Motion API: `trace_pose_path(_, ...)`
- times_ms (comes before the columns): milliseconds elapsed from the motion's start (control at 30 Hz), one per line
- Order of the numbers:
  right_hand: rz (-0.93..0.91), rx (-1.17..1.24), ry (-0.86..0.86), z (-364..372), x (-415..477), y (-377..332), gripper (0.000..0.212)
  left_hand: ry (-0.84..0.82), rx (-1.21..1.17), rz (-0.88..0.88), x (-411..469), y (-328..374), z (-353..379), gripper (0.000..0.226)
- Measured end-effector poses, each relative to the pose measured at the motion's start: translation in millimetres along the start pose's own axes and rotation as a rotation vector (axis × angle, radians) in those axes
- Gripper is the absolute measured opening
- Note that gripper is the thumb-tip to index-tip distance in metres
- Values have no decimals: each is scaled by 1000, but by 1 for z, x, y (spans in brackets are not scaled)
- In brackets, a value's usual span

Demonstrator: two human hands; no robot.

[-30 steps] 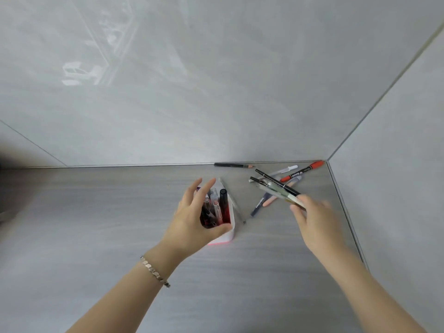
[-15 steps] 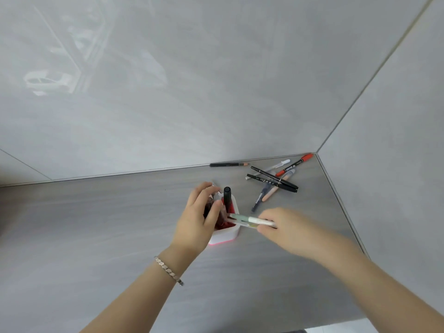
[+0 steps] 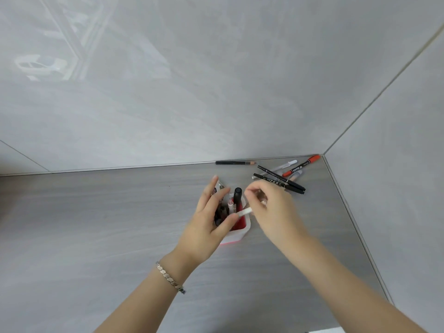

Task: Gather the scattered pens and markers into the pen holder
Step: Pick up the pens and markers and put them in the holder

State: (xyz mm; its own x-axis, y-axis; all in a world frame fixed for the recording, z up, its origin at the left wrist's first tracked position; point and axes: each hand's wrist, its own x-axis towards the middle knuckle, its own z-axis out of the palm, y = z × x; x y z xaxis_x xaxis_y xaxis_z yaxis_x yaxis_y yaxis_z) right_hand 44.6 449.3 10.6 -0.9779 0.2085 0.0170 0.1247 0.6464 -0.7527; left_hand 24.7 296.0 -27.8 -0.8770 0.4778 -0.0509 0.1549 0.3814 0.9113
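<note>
The grey wood-grain tabletop runs into a corner formed by glossy grey walls. Near that corner stands the small white pen holder with a red inside, already carrying several pens, among them an upright black marker.

The left hand, a silver link bracelet on its wrist, wraps the holder's near-left side with fingers spread and thumb across the rim, steadying it. The right hand is pinched shut on a pale whitish pen, whose visible end lies over the holder's opening, just beside the left thumb; most of its barrel is hidden by the fingers.

Still loose in the corner, well apart from the holder: two black felt pens lying crossed, a red-capped marker, a white pen, a pale pen mostly hidden beneath the black ones, and a dark pencil along the wall's foot.

The risks, as I judge them: the pale pen lies nearly flat across the rim, so if released before it is tipped upright it may rest on the edge and roll off. The holder looks crowded and light; a tip jammed against the standing pens could tilt or tip it if the left hand loosens. The right forearm could also sweep the loose pens further into the corner.
</note>
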Motion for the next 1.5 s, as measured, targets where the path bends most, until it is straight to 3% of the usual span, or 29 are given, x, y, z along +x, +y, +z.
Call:
trace_pose_path(100, -132, -70, 103, 17, -7, 12, 30, 4, 33, 8, 0, -3, 2, 88)
trace_pose_path(167, -207, -92, 97, 27, -8, 16, 34, 37, 90, 21, 0, -6, 6, 107)
trace_pose_path(233, -235, -178, 98, 39, -9, 21, 38, 94, 116, 35, 0, -10, 10, 111)
trace_pose_path(333, -206, -284, 29, 51, -13, 24, 65, 137, 97, 7, 0, -12, 12, 106)
trace_pose_path(433, -213, -232, -185, 48, -18, 21, 88, 96, 61, -28, -1, -10, 10, 100)
trace_pose_path(533, -232, -50, -420, 33, -15, 17, 93, 68, 55, -35, -3, -9, 8, 99)
trace_pose_path(567, -209, 71, -401, 28, -10, 18, 87, 79, 63, -43, -3, -9, 7, 99)
trace_pose_path(633, -61, 245, -196, 18, 7, 27, 50, 92, 91, -62, -3, -7, 3, 99)
trace_pose_path(700, 132, 153, 3, 16, 29, 48, 27, 99, 121, -82, -5, -4, -1, 98)
trace_pose_path(767, 229, -8, -54, 25, 48, 62, 24, 131, 135, -98, -7, -4, -7, 96)
trace_pose_path(933, 258, -412, -449, 69, 64, 60, 36, 186, 142, -156, -10, -9, -28, 93)
trace_pose_path(1000, 271, -547, -502, 79, 65, 56, 31, 182, 152, -182, -8, -11, -35, 94)
trace_pose_path(1133, 212, -490, -475, 77, 74, 56, 28, 132, 155, -183, -2, -17, -45, 97)
trace_pose_path(1300, -38, -608, -291, 57, 122, 67, 27, 94, 175, -200, 3, -22, -49, 102)
trace_pose_path(1500, -108, -789, -365, 68, 153, 80, 25, 88, 150, -182, 1, -23, -48, 101)
